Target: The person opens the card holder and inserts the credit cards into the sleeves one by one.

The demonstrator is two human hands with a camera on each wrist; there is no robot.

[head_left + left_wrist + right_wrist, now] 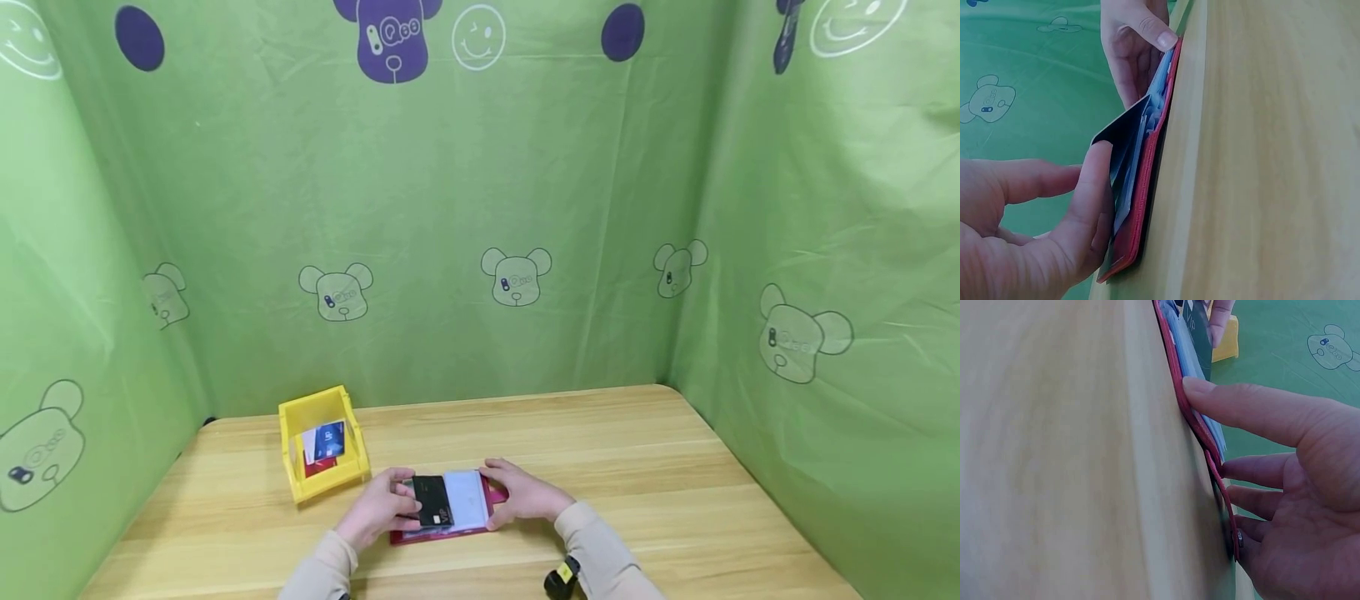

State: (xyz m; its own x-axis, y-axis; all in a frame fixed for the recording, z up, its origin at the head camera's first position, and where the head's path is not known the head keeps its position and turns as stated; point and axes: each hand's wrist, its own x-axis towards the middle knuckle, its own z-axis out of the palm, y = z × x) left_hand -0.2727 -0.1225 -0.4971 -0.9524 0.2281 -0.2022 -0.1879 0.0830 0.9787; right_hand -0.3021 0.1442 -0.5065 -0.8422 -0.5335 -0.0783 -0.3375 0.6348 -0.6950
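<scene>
- Table (pixel 675 500): smooth-looking surface; the work could skid across it if pushed unevenly.
- Yellow bin (pixel 332 484): at far left, loose cards inside, including a blue card (pixel 329 439). Its near-right corner stands near the left hand (pixel 381 507); a careless elbow or wrist could knock it.
- Red card holder (pixel 468 500): unfolded on the table at near centre, between both hands. Likely to shift if the right-hand hold slackens.
- Right hand (pixel 525 493): grasping the holder's right end, thumb at the near edge, fingers on the far side. Thumb pressure could crease the clear sleeves (pixel 1159 94).
- Left hand: pinching the black card (pixel 432 500), which is tilted over the holder's left half. A slanted edge could snag or buckle a sleeve; a loose pinch could drop it.
- Strap (pixel 1228 500): juts right beneath the right fingers; may catch them.
</scene>
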